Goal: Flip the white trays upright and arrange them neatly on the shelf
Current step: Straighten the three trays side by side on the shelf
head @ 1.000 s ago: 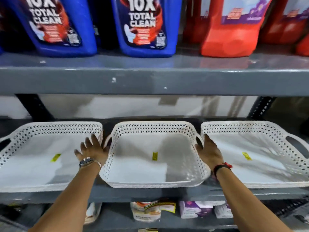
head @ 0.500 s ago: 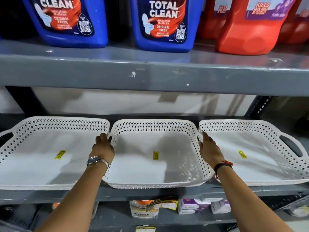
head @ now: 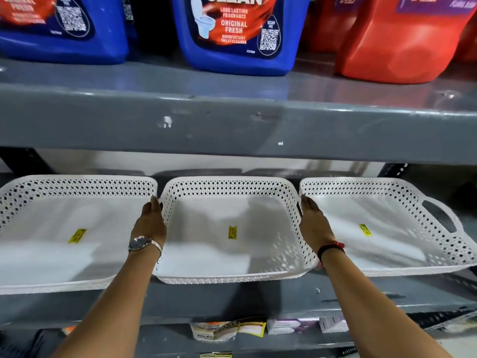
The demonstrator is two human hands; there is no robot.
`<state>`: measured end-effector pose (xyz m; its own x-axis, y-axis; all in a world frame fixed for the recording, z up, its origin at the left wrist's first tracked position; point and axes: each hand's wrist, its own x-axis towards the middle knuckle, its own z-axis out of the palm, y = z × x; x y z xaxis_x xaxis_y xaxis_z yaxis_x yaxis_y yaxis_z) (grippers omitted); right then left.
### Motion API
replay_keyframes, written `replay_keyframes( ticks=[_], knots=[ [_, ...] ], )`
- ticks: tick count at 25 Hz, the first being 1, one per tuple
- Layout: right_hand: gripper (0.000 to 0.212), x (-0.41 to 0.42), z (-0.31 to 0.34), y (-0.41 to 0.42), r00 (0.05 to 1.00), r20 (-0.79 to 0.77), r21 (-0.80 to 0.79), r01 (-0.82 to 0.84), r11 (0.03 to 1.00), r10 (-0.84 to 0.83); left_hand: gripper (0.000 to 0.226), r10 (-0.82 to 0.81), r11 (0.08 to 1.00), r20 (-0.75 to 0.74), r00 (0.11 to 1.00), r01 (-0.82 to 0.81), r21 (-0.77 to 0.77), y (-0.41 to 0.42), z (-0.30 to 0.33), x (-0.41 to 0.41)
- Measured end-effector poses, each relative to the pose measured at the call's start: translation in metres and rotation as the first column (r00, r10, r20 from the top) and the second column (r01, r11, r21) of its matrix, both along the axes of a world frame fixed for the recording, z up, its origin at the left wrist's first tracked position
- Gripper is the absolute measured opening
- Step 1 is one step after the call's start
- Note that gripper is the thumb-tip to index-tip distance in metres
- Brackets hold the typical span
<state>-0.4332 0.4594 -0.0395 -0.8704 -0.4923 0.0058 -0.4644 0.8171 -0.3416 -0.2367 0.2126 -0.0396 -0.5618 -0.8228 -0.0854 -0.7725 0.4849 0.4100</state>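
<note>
Three white perforated trays stand upright side by side on the grey middle shelf (head: 361, 298), each with a yellow sticker inside. My left hand (head: 151, 220) grips the left handle of the middle tray (head: 227, 188), between it and the left tray (head: 77, 186). My right hand (head: 313, 223) grips the middle tray's right handle, next to the right tray (head: 374, 188). The middle tray's front edge overhangs the shelf edge slightly. The fingertips are hidden behind the tray walls.
The shelf above (head: 232, 122) hangs low over the trays and carries blue cleaner jugs (head: 240, 34) and red jugs (head: 402, 42). Small packets (head: 229, 329) lie on the shelf below. A black upright (head: 392, 170) stands at the back right.
Both hands slid farther back along the middle tray's sides and the tray moved deeper onto the shelf. The left hand went from spread beside the tray to closed on its handle.
</note>
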Motion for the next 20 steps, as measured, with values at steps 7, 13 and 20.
replay_keyframes(
  ticks=[7,13,20],
  knots=[
    [0.067,-0.010,-0.002,-0.007,1.000,0.002,-0.061,0.004,0.998,-0.004,0.063,-0.001,1.000,-0.028,1.000,0.001,-0.028,-0.008,-0.004,-0.009],
    [0.066,0.001,-0.003,0.003,0.999,0.043,-0.081,0.019,0.997,-0.016,0.061,0.013,0.999,-0.025,1.000,-0.014,-0.038,0.004,-0.002,0.002],
    [0.065,0.021,-0.004,0.018,0.996,0.071,-0.117,0.061,0.991,-0.053,0.062,0.000,1.000,-0.016,1.000,-0.001,-0.027,0.017,-0.003,0.022]
  ],
)
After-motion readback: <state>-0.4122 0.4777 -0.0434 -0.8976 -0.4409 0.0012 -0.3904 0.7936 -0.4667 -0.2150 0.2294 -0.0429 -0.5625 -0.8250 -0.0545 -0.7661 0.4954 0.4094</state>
